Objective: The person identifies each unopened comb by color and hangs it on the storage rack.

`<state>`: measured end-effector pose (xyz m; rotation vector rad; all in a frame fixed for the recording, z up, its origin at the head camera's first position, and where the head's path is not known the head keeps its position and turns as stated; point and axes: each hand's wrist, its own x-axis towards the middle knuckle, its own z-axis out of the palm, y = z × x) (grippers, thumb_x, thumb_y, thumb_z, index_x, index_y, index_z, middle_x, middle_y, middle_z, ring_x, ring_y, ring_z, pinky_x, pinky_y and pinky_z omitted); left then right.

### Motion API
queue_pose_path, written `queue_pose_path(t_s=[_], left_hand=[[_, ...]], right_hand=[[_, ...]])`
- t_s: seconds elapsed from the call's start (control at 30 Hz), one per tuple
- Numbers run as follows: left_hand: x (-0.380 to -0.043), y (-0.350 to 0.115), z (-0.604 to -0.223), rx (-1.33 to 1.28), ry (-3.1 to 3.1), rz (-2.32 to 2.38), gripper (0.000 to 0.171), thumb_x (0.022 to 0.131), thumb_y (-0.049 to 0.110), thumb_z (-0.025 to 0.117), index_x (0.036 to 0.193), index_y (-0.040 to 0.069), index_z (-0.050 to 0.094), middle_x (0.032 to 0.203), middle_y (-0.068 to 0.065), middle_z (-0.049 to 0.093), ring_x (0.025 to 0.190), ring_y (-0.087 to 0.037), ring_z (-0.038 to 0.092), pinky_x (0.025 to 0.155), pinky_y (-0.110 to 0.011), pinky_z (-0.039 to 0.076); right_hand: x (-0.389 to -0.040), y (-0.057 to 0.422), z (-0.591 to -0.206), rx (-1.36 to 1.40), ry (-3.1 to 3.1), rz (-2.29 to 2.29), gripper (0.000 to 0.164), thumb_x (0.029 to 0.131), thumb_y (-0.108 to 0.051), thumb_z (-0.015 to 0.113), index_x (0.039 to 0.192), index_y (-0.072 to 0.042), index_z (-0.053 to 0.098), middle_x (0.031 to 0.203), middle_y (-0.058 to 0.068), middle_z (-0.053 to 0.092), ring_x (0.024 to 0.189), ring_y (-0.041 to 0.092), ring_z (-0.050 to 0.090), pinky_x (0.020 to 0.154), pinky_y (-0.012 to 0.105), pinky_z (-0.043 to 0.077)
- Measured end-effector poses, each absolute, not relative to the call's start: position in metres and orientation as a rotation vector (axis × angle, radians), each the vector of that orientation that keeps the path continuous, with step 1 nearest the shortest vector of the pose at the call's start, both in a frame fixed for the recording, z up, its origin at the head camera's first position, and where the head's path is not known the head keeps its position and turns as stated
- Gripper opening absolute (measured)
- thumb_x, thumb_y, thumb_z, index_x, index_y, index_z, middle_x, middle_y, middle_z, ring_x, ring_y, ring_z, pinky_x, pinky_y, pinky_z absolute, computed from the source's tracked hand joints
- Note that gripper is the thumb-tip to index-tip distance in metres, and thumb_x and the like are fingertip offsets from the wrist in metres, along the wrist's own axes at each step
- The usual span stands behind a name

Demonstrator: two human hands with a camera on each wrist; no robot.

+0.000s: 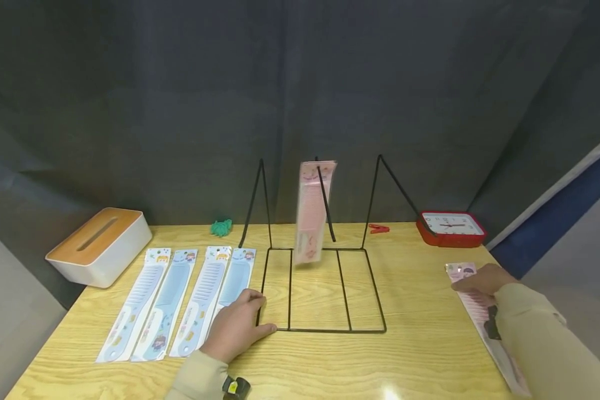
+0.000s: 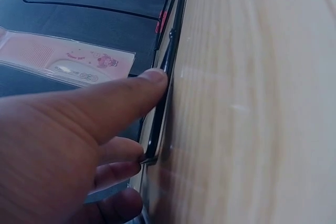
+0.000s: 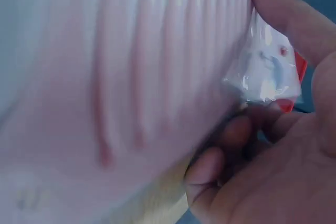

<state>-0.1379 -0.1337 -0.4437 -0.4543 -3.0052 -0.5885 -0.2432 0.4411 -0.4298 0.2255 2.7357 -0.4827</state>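
A black wire rack (image 1: 330, 331) stands mid-table, with a pink comb in clear packaging (image 1: 310, 214) hanging from its middle hook. My left hand (image 1: 237, 328) holds the rack's front left corner. In the left wrist view the thumb (image 2: 153, 76) lies against the dark bar and the other fingers are bent around the corner. Over at the right side, my right hand (image 1: 481, 282) grips another packaged pink comb (image 1: 476, 310) near its printed top end. The right wrist view shows the comb's teeth (image 3: 168, 56) close up, with thumb and fingers on opposite edges of the pack.
Several packaged blue combs (image 1: 172, 303) lie side by side left of the rack. Behind them sits a white tissue box (image 1: 115, 250) with a wooden lid. Green twine (image 1: 221, 227), a red clothespin (image 1: 378, 228) and a red clock (image 1: 452, 239) line the back edge.
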Motion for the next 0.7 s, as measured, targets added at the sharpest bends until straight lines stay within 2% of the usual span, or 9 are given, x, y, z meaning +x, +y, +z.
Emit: queue_pose_path(t_s=[0.07, 0.17, 0.23, 0.3, 0.4, 0.47, 0.5, 0.57, 0.7], left_hand=[[-0.138, -0.134, -0.444, -0.453, -3.012, -0.593, 0.066, 0.082, 0.048, 0.08, 0.128, 0.003, 0.067, 0.131, -0.008, 0.056, 0.09, -0.024, 0.068, 0.075, -0.042, 0.057], [-0.138, -0.133, -0.445, -0.453, -3.021, -0.602, 0.066, 0.082, 0.049, 0.08, 0.129, 0.003, 0.067, 0.131, -0.008, 0.056, 0.089, -0.023, 0.068, 0.075, -0.042, 0.057], [-0.139, -0.133, -0.445, -0.445, -3.025, -0.604, 0.066, 0.083, 0.049, 0.08, 0.129, 0.003, 0.066, 0.132, -0.007, 0.056, 0.089, -0.023, 0.068, 0.075, -0.042, 0.057], [-0.139, -0.133, -0.446, -0.437, -3.021, -0.605, 0.066, 0.082, 0.049, 0.08, 0.129, 0.004, 0.067, 0.132, -0.007, 0.056, 0.089, -0.023, 0.068, 0.075, -0.042, 0.057], [-0.14, -0.134, -0.446, -0.431, -3.015, -0.606, 0.066, 0.082, 0.049, 0.08, 0.129, 0.004, 0.067, 0.131, -0.007, 0.056, 0.089, -0.023, 0.068, 0.075, -0.043, 0.057], [-0.14, -0.133, -0.446, -0.439, -3.012, -0.609, 0.066, 0.083, 0.049, 0.08, 0.129, 0.004, 0.067, 0.131, -0.007, 0.056, 0.088, -0.024, 0.068, 0.074, -0.043, 0.057], [-0.14, -0.133, -0.446, -0.442, -3.01, -0.611, 0.065, 0.083, 0.049, 0.08, 0.128, 0.004, 0.067, 0.131, -0.008, 0.056, 0.087, -0.024, 0.068, 0.074, -0.043, 0.057], [-0.14, -0.133, -0.445, -0.439, -3.015, -0.616, 0.066, 0.083, 0.049, 0.08, 0.129, 0.004, 0.067, 0.132, -0.008, 0.056, 0.085, -0.023, 0.067, 0.074, -0.043, 0.057], [-0.14, -0.134, -0.445, -0.431, -3.018, -0.617, 0.067, 0.082, 0.05, 0.08, 0.129, 0.004, 0.066, 0.132, -0.008, 0.055, 0.085, -0.022, 0.067, 0.074, -0.042, 0.057]], right_hand=[[-0.241, 0.436, -0.433, 0.196, 2.818, -0.465, 0.091, 0.088, -0.052, 0.064, 0.124, 0.028, 0.042, 0.126, 0.048, 0.045, 0.109, 0.058, 0.05, 0.096, 0.064, 0.044], [-0.235, 0.422, -0.435, 0.215, 2.915, -0.542, 0.072, 0.099, -0.041, 0.048, 0.124, 0.027, 0.043, 0.124, 0.047, 0.047, 0.11, 0.061, 0.049, 0.096, 0.066, 0.042], [-0.229, 0.407, -0.432, 0.226, 2.936, -0.686, 0.068, 0.103, -0.039, 0.04, 0.128, 0.025, 0.041, 0.128, 0.046, 0.045, 0.113, 0.061, 0.047, 0.096, 0.068, 0.04], [-0.224, 0.386, -0.426, 0.256, 2.901, -0.884, 0.071, 0.105, -0.046, 0.036, 0.129, 0.02, 0.044, 0.127, 0.043, 0.047, 0.11, 0.057, 0.049, 0.091, 0.065, 0.043], [-0.213, 0.349, -0.413, 0.231, 2.91, -1.072, 0.071, 0.102, -0.059, 0.04, 0.112, 0.01, 0.055, 0.105, 0.03, 0.057, 0.091, 0.043, 0.054, 0.075, 0.051, 0.048], [-0.205, 0.324, -0.404, 0.189, 2.945, -1.168, 0.068, 0.099, -0.064, 0.045, 0.093, 0.003, 0.056, 0.083, 0.017, 0.053, 0.076, 0.03, 0.049, 0.063, 0.04, 0.041], [-0.201, 0.312, -0.397, 0.154, 2.967, -1.188, 0.067, 0.097, -0.065, 0.047, 0.088, 0.0, 0.057, 0.079, 0.013, 0.052, 0.073, 0.027, 0.048, 0.062, 0.037, 0.04], [-0.191, 0.287, -0.383, 0.072, 3.01, -1.255, 0.063, 0.097, -0.063, 0.052, 0.076, -0.004, 0.05, 0.067, 0.006, 0.042, 0.063, 0.022, 0.043, 0.054, 0.033, 0.035], [-0.167, 0.235, -0.354, -0.071, 3.04, -1.466, 0.054, 0.097, -0.051, 0.062, 0.07, -0.006, 0.048, 0.062, 0.002, 0.043, 0.057, 0.017, 0.044, 0.045, 0.029, 0.035]])
